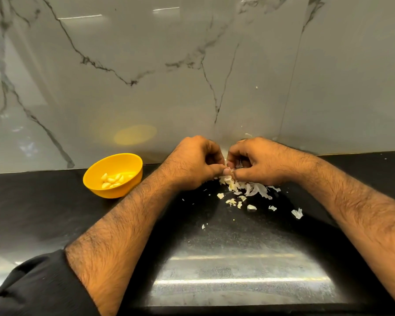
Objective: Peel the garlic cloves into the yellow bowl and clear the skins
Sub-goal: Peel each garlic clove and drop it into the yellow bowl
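A yellow bowl (113,176) sits on the black countertop (43,201), off to the left and close to the marble wall (146,76). Inside it lies a small heap of peeled garlic cloves (112,180), pale and glossy, gathered on the bottom toward the near side; the rest of the bowl's inside shows bare yellow. Its glow reflects as a soft yellow patch on the wall just behind it.

To the right of the bowl, well apart from it, both hands meet over the counter. The left hand (193,164) has its fingers curled in, the thumb reaching toward the other hand. The right hand (259,164) is curled the same way, fingertips turned inward. Between them they pinch a garlic clove (232,168), of which only a pale sliver shows between the thumb tips; how much skin is left on it I cannot tell.

Directly under the hands lies a pile of skins (249,188), white and papery, touching the counter just below the right hand's fingers. Smaller loose scraps (297,213) are scattered nearer to the person, spreading right and toward the counter's front. A black sleeve (32,288) is pushed up on the left forearm. Bright ceiling lights streak across the polished counter surface in front.
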Tool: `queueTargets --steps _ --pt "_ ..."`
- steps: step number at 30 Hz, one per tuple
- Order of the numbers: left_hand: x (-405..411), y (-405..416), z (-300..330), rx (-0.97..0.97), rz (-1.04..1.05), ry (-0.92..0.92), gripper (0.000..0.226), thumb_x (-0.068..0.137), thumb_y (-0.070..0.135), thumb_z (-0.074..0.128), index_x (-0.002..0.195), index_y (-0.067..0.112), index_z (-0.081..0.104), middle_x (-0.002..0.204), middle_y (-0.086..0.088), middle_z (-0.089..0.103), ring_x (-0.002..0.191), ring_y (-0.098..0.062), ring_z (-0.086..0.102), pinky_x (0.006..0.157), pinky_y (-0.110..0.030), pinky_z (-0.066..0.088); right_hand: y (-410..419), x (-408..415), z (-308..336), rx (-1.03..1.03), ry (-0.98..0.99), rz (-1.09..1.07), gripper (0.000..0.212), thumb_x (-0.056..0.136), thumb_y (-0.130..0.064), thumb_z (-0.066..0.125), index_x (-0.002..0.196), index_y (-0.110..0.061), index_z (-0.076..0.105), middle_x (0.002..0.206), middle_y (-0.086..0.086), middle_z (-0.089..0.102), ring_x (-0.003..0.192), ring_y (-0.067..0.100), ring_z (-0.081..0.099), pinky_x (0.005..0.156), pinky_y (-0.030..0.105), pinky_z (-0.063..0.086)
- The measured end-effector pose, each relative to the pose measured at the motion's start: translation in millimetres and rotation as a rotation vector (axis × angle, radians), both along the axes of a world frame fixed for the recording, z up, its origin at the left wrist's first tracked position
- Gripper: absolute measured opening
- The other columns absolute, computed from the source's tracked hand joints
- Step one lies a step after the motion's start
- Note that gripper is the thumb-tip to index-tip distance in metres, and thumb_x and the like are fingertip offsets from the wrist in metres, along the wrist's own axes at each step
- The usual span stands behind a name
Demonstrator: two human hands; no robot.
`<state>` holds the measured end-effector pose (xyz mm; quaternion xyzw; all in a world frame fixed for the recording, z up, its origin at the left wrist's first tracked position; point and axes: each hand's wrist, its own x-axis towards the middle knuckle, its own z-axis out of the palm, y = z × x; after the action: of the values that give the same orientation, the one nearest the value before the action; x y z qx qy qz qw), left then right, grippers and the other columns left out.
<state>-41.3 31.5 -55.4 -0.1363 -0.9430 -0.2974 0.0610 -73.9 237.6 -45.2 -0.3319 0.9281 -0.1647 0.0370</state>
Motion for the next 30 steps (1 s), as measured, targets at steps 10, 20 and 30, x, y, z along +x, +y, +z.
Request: queueTargets --steps 10,20,30 --pt "2.6 1.3 -3.0 0.109 -0.253 -0.102 0.013 0.092 0.018 0.083 0.1 0.028 0.082 0.094 0.016 0.079 0.092 -0.005 0.075 0.093 -0.039 0.061 44.3 -10.1 20.2 -0.303 -0.18 -0.089 0.022 0.09 -0.014 0.08 0.103 -0.032 0.075 0.089 -0.008 0.074 0.08 0.004 0.072 0.083 0.031 0.06" --pt "5.1 -21.2 19.2 -0.428 0.262 -0.007 0.037 0.093 0.064 0.07 0.096 0.027 0.068 0.092 0.007 0.069 0.092 -0.017 0.066 0.079 -0.033 0.054 57.3 -6.5 33.4 -0.155 -0.101 -0.185 0.01 0.096 -0.029 0.074 0.103 -0.037 0.075 0.096 -0.017 0.076 0.092 0.0 0.071 0.085 0.025 0.051" --pt "0.8 -9.2 0.5 -0.005 0.0 -0.234 0.012 0.108 0.029 0.061 0.106 0.021 0.071 0.092 0.004 0.072 0.092 -0.019 0.073 0.077 -0.037 0.06 33.5 -0.8 17.7 -0.06 -0.252 -0.206 0.008 0.104 -0.02 0.064 0.106 -0.024 0.07 0.1 -0.002 0.076 0.08 0.013 0.078 0.074 0.03 0.065"
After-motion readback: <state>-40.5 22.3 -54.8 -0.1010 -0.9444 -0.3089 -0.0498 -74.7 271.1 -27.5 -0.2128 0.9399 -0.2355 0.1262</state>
